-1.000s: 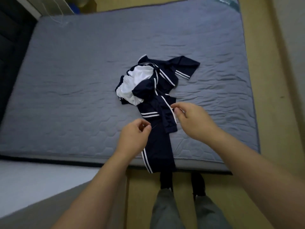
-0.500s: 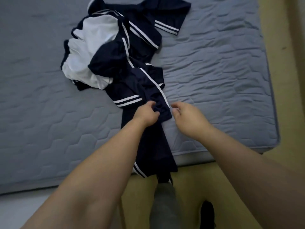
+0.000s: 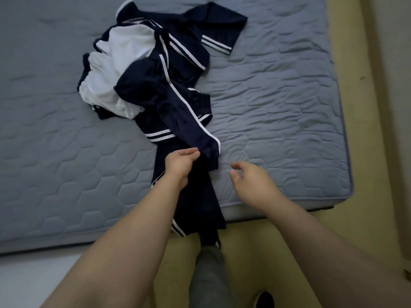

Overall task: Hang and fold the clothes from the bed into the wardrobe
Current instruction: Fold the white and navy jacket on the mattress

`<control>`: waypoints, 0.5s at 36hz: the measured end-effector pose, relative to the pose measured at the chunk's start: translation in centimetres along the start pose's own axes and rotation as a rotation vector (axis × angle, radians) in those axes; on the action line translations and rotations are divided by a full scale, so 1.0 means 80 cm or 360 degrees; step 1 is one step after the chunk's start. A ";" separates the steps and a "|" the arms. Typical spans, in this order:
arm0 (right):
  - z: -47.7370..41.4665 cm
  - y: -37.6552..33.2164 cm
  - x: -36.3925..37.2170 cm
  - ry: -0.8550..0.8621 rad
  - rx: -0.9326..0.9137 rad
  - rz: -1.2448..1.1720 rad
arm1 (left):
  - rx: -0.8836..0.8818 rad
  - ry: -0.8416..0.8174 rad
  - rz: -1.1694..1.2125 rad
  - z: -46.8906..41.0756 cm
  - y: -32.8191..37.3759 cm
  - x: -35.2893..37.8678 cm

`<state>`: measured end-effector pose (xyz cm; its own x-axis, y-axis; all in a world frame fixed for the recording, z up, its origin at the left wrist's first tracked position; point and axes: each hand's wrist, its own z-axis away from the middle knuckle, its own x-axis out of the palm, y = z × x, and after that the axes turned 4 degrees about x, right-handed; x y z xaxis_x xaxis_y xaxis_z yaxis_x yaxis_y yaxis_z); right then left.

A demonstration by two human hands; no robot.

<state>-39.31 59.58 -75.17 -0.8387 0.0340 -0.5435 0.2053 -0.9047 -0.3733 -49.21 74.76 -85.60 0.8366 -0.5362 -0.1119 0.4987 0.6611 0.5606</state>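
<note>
Change vs half a sec ago: the right hand (image 3: 252,182) has let go. It was at the end of the navy fold next to the left hand; now it hangs just right of it over bare mattress (image 3: 289,112), fingers loosely bent, holding nothing. The left hand (image 3: 181,163) still pinches that navy fold btwn thumb and fingers, about where it was. The view is also much closer than a sec ago, so the person has leaned in.

Meaning for the task, as a guess: still at the sorting-out stage. One hand keeps an anchor on the cloth and the other is prob. free to re-grip elsewhere, e.g. to find a hem or waistband. Nothing is lifted, folded or hung yet, and no wardrobe is in view.

Where the stuff is: the navy clothes (image 3: 169,101) w/ white stripes lie bunched mid-mattress, toward its near edge. The white fabric (image 3: 115,70) shows on the pile's left side. One long navy piece (image 3: 195,210) runs from the pile under the left hand and drapes over the near edge toward the floor (image 3: 255,252).

Brands/labels/writing: none readable; no tag visible on the cloth or the mattress.
</note>
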 end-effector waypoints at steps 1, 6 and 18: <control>0.013 -0.002 -0.007 0.0002 -0.0002 -0.0006 | -0.0008 0.0044 0.0112 0.017 0.009 -0.008; 0.083 -0.021 -0.040 0.0033 -0.0065 -0.0050 | -0.0002 -0.0047 0.0538 0.126 0.060 -0.037; 0.271 -0.064 -0.119 0.0015 -0.0359 -0.0090 | 0.0420 -0.0309 0.0377 0.414 0.139 -0.076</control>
<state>-43.28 54.69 -51.77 -0.8476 0.0867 -0.5235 0.2666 -0.7835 -0.5613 -56.29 68.00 -51.51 0.8506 -0.4908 0.1886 0.2005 0.6343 0.7466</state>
